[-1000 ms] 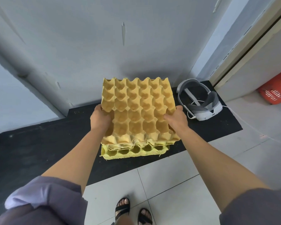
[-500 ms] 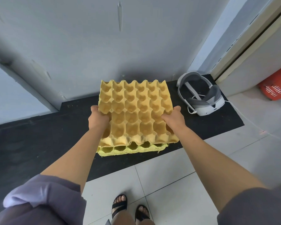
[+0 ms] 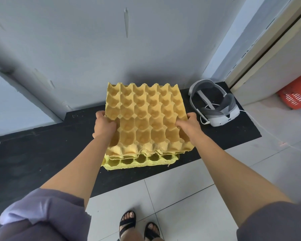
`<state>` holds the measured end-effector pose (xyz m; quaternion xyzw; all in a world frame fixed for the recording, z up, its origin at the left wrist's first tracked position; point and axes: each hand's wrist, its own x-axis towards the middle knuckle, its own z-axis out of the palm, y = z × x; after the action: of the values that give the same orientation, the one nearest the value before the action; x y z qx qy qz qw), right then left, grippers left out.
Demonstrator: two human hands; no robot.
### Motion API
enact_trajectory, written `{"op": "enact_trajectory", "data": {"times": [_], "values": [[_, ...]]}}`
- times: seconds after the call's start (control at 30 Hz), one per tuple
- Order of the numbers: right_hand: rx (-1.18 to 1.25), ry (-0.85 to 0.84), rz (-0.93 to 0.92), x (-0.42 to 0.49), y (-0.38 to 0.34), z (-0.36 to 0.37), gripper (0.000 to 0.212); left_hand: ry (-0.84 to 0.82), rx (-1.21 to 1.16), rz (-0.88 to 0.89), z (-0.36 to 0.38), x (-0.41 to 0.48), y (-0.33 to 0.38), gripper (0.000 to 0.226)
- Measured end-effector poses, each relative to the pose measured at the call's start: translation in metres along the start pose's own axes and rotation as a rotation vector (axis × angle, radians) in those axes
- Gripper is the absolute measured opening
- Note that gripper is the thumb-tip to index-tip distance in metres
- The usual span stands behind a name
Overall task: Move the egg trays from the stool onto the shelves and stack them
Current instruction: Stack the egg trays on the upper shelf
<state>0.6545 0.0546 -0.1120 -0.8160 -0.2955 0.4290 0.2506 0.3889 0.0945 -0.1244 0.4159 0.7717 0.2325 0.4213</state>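
An orange-yellow egg tray (image 3: 146, 117) lies on top of a stack of greener yellow egg trays (image 3: 141, 161), shifted slightly back so the stack's front row of cups shows. The stack stands on a black shelf surface (image 3: 42, 153) against the grey wall. My left hand (image 3: 103, 126) grips the top tray's left edge, with its fingers curled into the cups. My right hand (image 3: 188, 123) grips the right edge the same way. The stool is out of view.
A white and grey headset (image 3: 214, 106) with a cable lies on the black surface just right of the trays. An orange basket (image 3: 295, 94) sits on the floor at far right. White floor tiles and my sandalled feet (image 3: 139, 225) are below.
The top tray has come down and now sits closer on the stack, with both hands still gripping its sides. The view has shifted a little.
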Motion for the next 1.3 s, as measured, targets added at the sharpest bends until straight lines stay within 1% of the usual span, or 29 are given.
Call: {"op": "enact_trajectory", "data": {"times": [0.07, 0.13, 0.23, 0.3, 0.47, 0.57, 0.7, 0.83, 0.93, 1.03, 1.17, 1.3], "values": [[-0.009, 0.051, -0.062, -0.003, -0.006, -0.005, 0.057, 0.007, -0.082, 0.037, -0.003, -0.002, 0.004, 0.044], [-0.037, 0.097, -0.106, -0.008, -0.015, -0.011, 0.057, 0.025, -0.089, 0.072, -0.007, -0.005, 0.010, 0.041], [-0.040, 0.075, -0.120, -0.025, -0.032, -0.023, 0.055, 0.027, -0.065, 0.078, -0.022, -0.011, 0.025, 0.038], [-0.084, 0.067, -0.148, -0.039, -0.042, -0.031, 0.050, 0.009, -0.042, 0.079, -0.035, -0.019, 0.037, 0.038], [-0.188, 0.164, -0.280, -0.087, -0.079, -0.051, 0.030, -0.023, -0.032, 0.102, -0.079, -0.049, 0.077, 0.039], [-0.223, 0.213, -0.353, -0.119, -0.112, -0.065, 0.026, -0.007, -0.031, 0.146, -0.114, -0.074, 0.110, 0.040], [-0.257, 0.263, -0.451, -0.161, -0.156, -0.081, 0.034, 0.053, 0.004, 0.207, -0.160, -0.110, 0.147, 0.046], [-0.281, 0.291, -0.572, -0.206, -0.180, -0.090, 0.041, 0.132, -0.004, 0.283, -0.208, -0.151, 0.161, 0.050], [-0.265, 0.282, -0.651, -0.245, -0.182, -0.095, 0.050, 0.190, -0.008, 0.343, -0.244, -0.189, 0.157, 0.051], [-0.245, 0.275, -0.731, -0.285, -0.184, -0.097, 0.055, 0.232, -0.019, 0.363, -0.281, -0.228, 0.149, 0.051], [-0.213, 0.258, -0.846, -0.341, -0.199, -0.093, 0.069, 0.309, -0.060, 0.411, -0.335, -0.277, 0.141, 0.051], [-0.237, 0.270, -0.977, -0.388, -0.226, -0.079, 0.067, 0.355, -0.106, 0.463, -0.394, -0.312, 0.130, 0.048]]}}
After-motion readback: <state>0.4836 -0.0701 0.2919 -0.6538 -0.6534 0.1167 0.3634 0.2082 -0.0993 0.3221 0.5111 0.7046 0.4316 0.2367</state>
